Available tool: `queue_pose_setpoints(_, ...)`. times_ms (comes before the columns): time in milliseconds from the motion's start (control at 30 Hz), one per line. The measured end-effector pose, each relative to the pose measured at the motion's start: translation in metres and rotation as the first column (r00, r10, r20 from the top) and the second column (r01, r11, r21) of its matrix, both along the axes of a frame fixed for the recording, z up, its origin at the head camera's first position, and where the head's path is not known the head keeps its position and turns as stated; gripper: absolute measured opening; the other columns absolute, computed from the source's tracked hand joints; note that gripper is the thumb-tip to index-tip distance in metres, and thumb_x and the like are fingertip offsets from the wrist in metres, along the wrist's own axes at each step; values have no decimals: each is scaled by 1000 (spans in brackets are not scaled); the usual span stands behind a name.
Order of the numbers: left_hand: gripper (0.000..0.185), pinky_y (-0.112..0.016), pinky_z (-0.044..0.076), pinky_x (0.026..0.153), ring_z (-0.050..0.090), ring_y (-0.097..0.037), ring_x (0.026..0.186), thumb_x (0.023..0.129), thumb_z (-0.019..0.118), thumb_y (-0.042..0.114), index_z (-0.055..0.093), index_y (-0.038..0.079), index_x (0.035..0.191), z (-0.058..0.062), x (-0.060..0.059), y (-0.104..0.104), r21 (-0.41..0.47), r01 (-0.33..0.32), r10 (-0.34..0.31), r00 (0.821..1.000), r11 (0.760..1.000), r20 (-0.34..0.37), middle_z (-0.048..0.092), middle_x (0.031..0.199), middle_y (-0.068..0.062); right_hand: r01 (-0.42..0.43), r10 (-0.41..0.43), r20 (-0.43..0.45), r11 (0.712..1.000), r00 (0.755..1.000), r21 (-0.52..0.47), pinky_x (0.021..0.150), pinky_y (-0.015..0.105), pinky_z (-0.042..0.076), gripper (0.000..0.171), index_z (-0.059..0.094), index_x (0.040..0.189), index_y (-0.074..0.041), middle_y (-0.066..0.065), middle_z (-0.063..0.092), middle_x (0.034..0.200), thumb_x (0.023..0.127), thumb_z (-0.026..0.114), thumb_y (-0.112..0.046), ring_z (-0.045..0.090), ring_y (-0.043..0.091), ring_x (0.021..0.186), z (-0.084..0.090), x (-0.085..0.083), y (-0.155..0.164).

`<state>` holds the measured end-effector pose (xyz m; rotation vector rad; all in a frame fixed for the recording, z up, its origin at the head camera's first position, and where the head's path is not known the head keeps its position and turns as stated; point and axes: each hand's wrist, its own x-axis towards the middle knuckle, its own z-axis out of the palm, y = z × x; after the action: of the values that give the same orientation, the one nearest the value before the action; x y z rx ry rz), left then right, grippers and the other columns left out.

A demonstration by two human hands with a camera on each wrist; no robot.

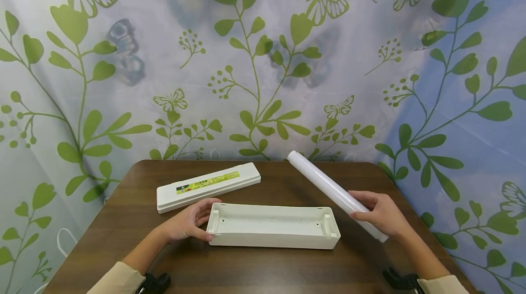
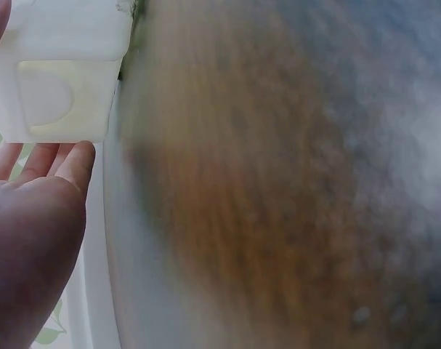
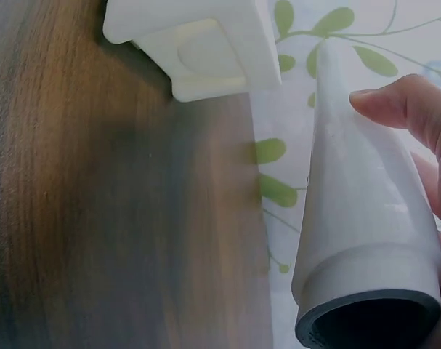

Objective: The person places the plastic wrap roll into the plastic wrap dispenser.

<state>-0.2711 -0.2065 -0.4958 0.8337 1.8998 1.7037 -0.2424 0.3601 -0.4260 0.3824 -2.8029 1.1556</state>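
An open white plastic box (image 1: 271,239), long and narrow with holders inside both ends, sits on the table. My left hand (image 1: 186,223) holds its left end, thumb at the front corner and fingers at the back one. In the left wrist view, fingertips (image 2: 78,160) lie along the end wall of the box (image 2: 64,102). My right hand (image 1: 382,214) grips a roll of cling film (image 1: 324,180) near its lower end, to the right of the box. The roll slants up and away to the left. Its hollow core end (image 3: 373,323) faces the right wrist camera.
Behind the box, to the left, a white lid (image 1: 209,186) with a yellow-green label lies at an angle on the brown wooden table (image 1: 255,271). A leaf-and-butterfly patterned curtain (image 1: 263,79) hangs along the table's back edge and both sides.
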Motion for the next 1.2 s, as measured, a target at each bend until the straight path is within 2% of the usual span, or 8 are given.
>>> queue_pose_setpoints(267,99,-17,44,109,32,-45,148,80,84,0,21,-6,155,0,0,0,1,9,-9,1000,1000,7,32,157,-29,-70,70,0,997,998,-35,71,25,56,59,68,132,-4,19,72,123,80,89,-20,69,9,97,5,-4,-9)
queue_pose_setpoints(567,97,-17,44,109,33,-46,148,81,84,0,22,-5,155,-1,-1,-1,-10,8,-8,1000,1000,2,33,157,-28,-122,122,-2,991,993,-51,73,25,57,59,69,131,-5,18,73,122,78,90,-19,69,7,95,9,-13,-19)
queue_pose_setpoints(867,94,-18,44,109,34,-46,147,81,84,0,24,-3,154,-2,-2,-1,-12,15,-15,1000,1000,-6,34,156,-28,-167,169,28,983,985,-72,75,26,57,58,69,131,-7,17,72,124,78,90,-20,71,12,99,11,-20,-29)
queue_pose_setpoints(1200,92,-20,45,110,34,-45,146,81,83,0,26,-2,154,-2,0,-1,-8,21,-21,1000,1000,-5,34,155,-29,-229,232,26,970,972,-84,75,27,58,56,70,129,-6,16,74,121,77,90,-18,71,9,97,12,-27,-41)
